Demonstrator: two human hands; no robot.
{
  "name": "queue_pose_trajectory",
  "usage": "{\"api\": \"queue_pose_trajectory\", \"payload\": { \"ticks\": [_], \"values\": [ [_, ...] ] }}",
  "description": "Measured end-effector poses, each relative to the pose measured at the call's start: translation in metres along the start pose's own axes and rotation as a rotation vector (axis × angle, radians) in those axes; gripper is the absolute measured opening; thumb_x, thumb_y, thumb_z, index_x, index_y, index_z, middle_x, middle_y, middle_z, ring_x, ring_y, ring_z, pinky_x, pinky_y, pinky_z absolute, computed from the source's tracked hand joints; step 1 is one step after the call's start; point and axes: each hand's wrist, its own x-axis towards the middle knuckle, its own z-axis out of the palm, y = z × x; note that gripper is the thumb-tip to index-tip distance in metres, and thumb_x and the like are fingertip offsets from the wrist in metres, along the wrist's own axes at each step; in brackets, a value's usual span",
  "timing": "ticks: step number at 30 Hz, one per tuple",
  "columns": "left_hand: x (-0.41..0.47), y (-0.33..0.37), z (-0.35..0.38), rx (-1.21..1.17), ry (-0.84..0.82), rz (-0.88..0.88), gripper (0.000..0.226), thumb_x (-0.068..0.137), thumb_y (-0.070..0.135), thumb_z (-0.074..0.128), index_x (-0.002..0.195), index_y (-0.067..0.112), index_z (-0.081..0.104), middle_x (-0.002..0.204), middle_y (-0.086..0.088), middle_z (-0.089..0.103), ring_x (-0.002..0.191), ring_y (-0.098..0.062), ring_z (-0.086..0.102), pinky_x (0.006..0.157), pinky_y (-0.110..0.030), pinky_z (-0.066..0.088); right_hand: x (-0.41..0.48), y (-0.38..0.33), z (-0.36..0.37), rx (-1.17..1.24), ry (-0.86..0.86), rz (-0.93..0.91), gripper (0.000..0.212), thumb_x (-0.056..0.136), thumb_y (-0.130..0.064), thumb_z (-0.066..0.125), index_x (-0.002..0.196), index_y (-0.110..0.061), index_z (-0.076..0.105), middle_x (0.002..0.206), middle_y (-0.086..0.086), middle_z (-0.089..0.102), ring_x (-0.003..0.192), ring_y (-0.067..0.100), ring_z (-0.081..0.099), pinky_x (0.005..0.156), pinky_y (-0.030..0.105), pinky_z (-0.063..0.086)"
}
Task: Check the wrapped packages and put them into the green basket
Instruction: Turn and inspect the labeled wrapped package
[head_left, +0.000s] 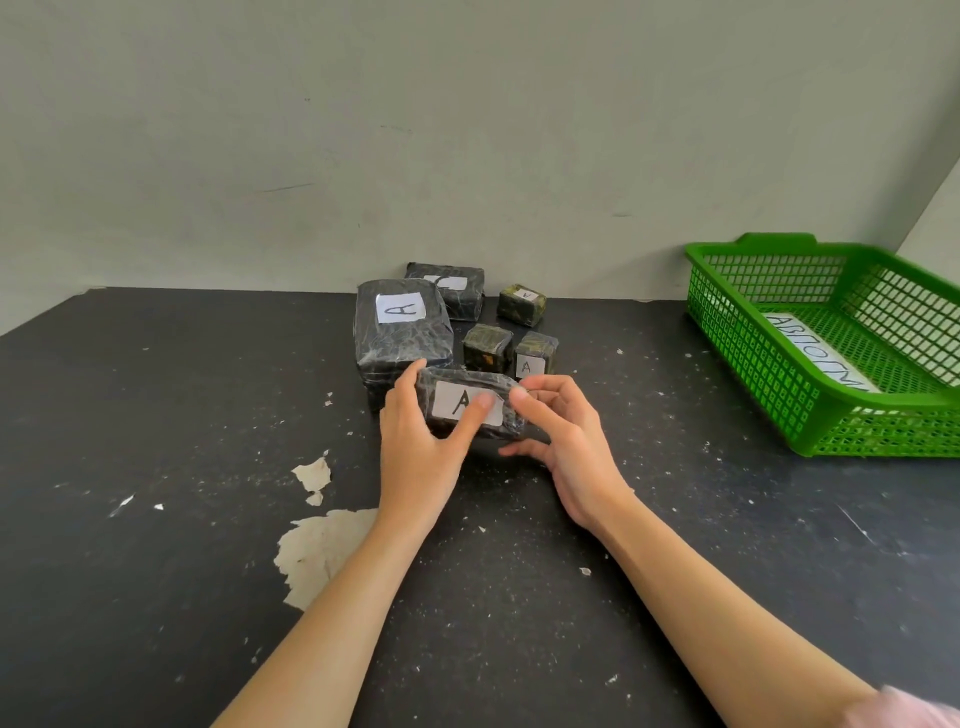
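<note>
A small dark wrapped package (451, 399) with a white label marked A is held just above the table between both hands. My left hand (421, 441) grips its left end, thumb lying across the label. My right hand (558, 439) grips its right end. Behind it lie a large package (402, 332) labelled A, a flat package (449, 288) against the wall, and three small cube packages (522, 304) (487, 347) (535, 353). The green basket (753, 343) stands at the right with a white paper label inside and no packages visible in it.
The black table (156, 467) has chipped paint patches (317, 545) near my left forearm. A grey wall runs along the table's back edge, right behind the packages. The basket sits in the back right corner.
</note>
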Motion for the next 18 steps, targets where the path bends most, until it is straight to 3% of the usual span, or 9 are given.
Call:
{"api": "queue_pose_trajectory", "payload": {
  "ticks": [6, 11, 18],
  "values": [
    [0.0018, -0.0027, 0.0012, 0.022, 0.03, -0.002, 0.076, 0.072, 0.049, 0.072, 0.134, 0.023, 0.036, 0.122, 0.007, 0.04, 0.12, -0.013, 0.042, 0.095, -0.024, 0.036, 0.0003, 0.0012, 0.0013, -0.033, -0.013, 0.021, 0.03, 0.087, -0.013, 0.061, 0.115, -0.003, 0.052, 0.105, 0.013, 0.055, 0.092, 0.016, 0.061, 0.065, 0.036, 0.057],
    [0.002, -0.0004, -0.0004, 0.007, 0.053, 0.028, 0.055, 0.083, 0.045, 0.06, 0.131, 0.024, 0.042, 0.124, 0.001, 0.046, 0.12, -0.017, 0.045, 0.1, -0.035, 0.041, 0.0001, -0.0002, 0.0016, 0.012, 0.019, 0.028, 0.027, 0.087, -0.016, 0.061, 0.112, -0.004, 0.054, 0.101, 0.005, 0.055, 0.096, 0.013, 0.058, 0.067, 0.037, 0.058],
    [0.0027, -0.002, -0.001, 0.034, 0.05, 0.042, 0.048, 0.088, 0.042, 0.056, 0.13, 0.024, 0.044, 0.122, 0.002, 0.049, 0.114, -0.011, 0.045, 0.09, -0.023, 0.034, 0.0009, 0.0002, 0.0016, 0.011, 0.034, 0.032, 0.025, 0.088, -0.015, 0.06, 0.11, -0.004, 0.055, 0.102, 0.006, 0.056, 0.096, 0.013, 0.057, 0.065, 0.036, 0.057]
  ]
}}
